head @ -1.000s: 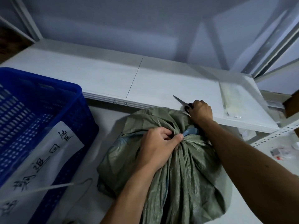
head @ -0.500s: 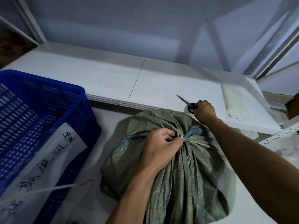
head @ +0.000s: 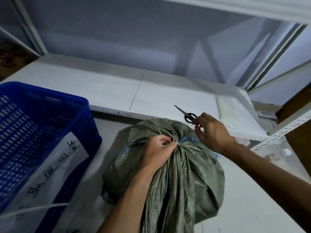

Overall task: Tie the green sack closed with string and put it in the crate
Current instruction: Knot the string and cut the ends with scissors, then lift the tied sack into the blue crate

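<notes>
- At the left of the frame your blue crate (head: 42, 132) stands on the table (head: 244, 199) with a white handwritten label on its side. The sack is not in it yet.
- A pale string (head: 33, 210) runs in from the lower left edge, across the label. Its end is hidden, so whether it reaches the neck I cannot tell.
- In the lower centre the green sack (head: 185, 174) sits on the table beside the crate. Your left hand (head: 158, 150) is closed tight on its gathered neck, pinching it shut.
- No finished knot shows there; judging by this, tying is underway and the move to the crate is left.
- Right of centre your right hand (head: 212, 132) is loosely open, fingertips at the black handles of the scissors (head: 186, 114) on the shelf; whether they grip, I cannot tell.
</notes>
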A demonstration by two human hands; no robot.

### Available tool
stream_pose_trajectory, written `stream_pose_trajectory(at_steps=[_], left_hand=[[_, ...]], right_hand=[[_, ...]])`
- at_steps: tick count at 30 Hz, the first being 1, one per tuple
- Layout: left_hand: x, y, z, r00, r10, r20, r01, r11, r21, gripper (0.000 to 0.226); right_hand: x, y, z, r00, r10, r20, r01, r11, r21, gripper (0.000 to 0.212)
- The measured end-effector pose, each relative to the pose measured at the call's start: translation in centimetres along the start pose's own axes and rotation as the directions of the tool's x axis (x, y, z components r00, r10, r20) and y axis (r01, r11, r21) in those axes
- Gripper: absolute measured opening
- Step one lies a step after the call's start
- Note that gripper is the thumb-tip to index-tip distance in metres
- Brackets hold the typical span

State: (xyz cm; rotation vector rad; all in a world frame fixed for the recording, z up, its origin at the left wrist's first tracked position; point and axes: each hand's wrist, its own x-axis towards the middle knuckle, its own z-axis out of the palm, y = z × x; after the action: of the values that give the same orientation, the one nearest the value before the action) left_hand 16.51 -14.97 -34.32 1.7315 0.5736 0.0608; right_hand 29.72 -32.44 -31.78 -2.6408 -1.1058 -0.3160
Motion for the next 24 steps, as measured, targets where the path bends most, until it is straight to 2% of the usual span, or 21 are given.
stream_pose_trajectory(at_steps=[7,13,19,21,24], left_hand=[[-1.6,0.3,-0.9,0.999,0.035,-0.012,-0.034,0.997,0.071,0.013],[-4.9,2.7,-1.2,0.998,0.003,0.058,-0.017,0.969,0.245,0.019],[-9.2,2.7,-3.4,0.991,-0.067,0.112,0.029,0.949,0.314,0.022],[-10.3,2.8,-4.4,0.991,-0.071,0.115,0.027,0.938,0.346,0.026],[-11.3,3.7,-5.8,0.994,-0.073,0.084,0.039,0.937,0.348,0.024]], right_hand=[[-8.0,-6.6,-2.9,0.956,-0.203,0.214,0.21,0.978,-0.007,0.056],[-9.4,-10.4,-4.2,0.945,-0.066,0.321,0.092,0.994,-0.066,0.069],[-11.2,-12.9,-4.0,0.922,-0.05,0.384,0.061,0.998,-0.018,0.067],[-11.3,-13.6,-3.9,0.928,-0.059,0.368,0.069,0.998,-0.012,0.063],[-11.0,-14.4,-3.9,0.943,-0.013,0.333,0.001,0.999,0.037,0.056]])
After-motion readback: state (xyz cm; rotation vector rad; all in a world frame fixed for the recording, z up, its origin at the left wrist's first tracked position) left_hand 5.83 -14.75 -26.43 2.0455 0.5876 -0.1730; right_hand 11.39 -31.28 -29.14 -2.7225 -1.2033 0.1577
